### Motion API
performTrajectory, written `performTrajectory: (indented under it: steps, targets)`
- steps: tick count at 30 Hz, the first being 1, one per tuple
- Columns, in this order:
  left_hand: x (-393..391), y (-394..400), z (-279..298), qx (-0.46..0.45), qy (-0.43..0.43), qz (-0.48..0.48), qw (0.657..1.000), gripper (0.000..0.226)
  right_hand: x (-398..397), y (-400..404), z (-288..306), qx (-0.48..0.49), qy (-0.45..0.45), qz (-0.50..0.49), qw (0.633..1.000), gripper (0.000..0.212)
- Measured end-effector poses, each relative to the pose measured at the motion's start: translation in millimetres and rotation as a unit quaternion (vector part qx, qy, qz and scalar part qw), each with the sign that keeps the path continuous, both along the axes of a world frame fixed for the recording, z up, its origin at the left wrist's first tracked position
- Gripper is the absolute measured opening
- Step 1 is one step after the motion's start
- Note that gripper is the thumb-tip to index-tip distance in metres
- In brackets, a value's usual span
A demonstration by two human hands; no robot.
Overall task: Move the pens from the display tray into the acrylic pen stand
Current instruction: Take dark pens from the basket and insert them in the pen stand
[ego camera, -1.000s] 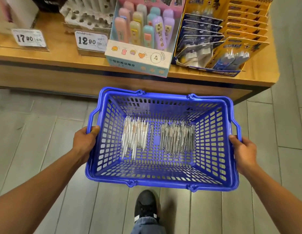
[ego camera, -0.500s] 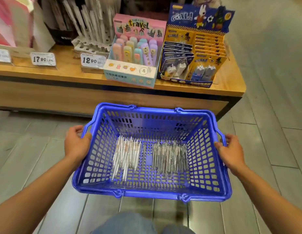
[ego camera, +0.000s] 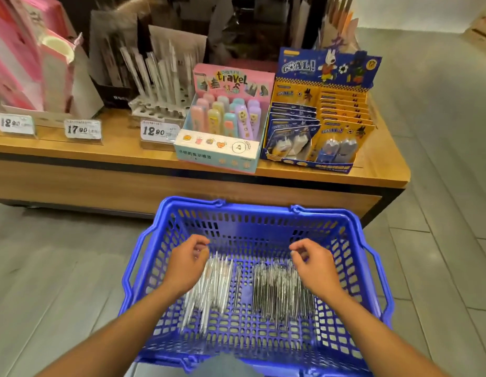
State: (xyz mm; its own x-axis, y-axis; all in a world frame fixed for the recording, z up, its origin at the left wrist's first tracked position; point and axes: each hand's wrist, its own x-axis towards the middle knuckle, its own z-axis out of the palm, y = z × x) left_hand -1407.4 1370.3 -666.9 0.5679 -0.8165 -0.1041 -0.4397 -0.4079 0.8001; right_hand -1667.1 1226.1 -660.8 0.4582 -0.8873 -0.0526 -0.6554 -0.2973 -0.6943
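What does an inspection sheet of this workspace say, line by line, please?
Surface: wooden shelf carrying displays; grey floor below.
Job's things: two bunches of pens in the blue basket, white pens left, dark pens right; white stand on the shelf, whether it is the acrylic one cannot be told.
Clutter: travel box, GOAL box, price tags.
Grips: left hand over the white pens, right hand over the dark pens, fingers curled; whether they hold pens cannot be told.
Cables: nothing seen.
Surroundings: shop aisle, pink packs far left.
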Motion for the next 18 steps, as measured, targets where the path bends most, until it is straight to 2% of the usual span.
performTrajectory:
  steps: [4, 7, 9, 13, 18]
  targets:
    - [-18, -17, -41, 0.128, -0.013, -0.069, 0.989, 0.011, 25, 3, -32, 0.066, 0.026, 0.036, 0.997, 0.009]
    - [-31, -30, -70, 0.220, -0.027, -0.107, 0.969, 0.021, 32, 6, -51, 0.090, 0.042, 0.047, 0.994, 0.009]
    - [-41, -41, -85, 0.274, -0.043, -0.123, 0.953, 0.018, 32, 6, -62, 0.099, 0.051, 0.047, 0.993, 0.007]
    - [-60, -57, -111, 0.342, -0.088, -0.129, 0.927, 0.011, 30, 5, -77, 0.139, 0.071, 0.060, 0.986, 0.010]
    - [-72, -55, -132, 0.400, -0.140, -0.145, 0.894, 0.020, 27, 5, -93, 0.173, 0.107, 0.070, 0.977, 0.020]
